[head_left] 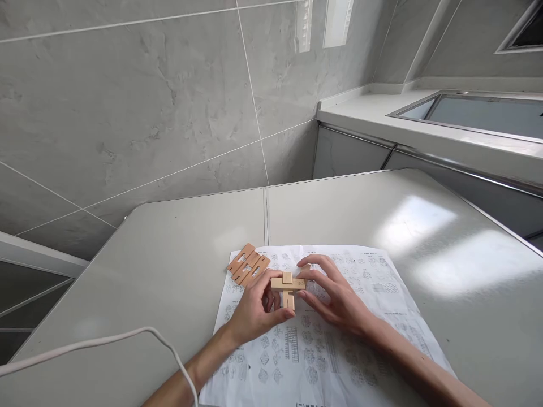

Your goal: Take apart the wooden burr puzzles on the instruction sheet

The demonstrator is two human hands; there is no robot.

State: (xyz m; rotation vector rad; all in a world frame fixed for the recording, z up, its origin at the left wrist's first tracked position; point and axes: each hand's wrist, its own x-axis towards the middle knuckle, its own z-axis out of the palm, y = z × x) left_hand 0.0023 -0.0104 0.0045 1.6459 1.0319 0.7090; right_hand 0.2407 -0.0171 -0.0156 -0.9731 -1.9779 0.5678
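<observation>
Several light wooden burr-puzzle pieces (278, 284) are joined crosswise above the paper sheet, one bar lying level and another pointing down. My left hand (258, 308) is closed round the left and lower part, its thumb along the bottom piece. At the right end of the level bar, my right hand (328, 291) pinches with thumb and index finger, its middle finger raised and bent. Just left of and beyond my left hand lie several flat, notched wooden pieces (250, 264) with dark numbers on them, side by side.
A creased sheet of printed diagrams (314, 356) lies under both hands on the pale table (182, 254). A white cable (106, 338) crosses the left side and passes over my left forearm. Beyond the table are a grey tiled wall (127, 102) and a white counter (365, 110).
</observation>
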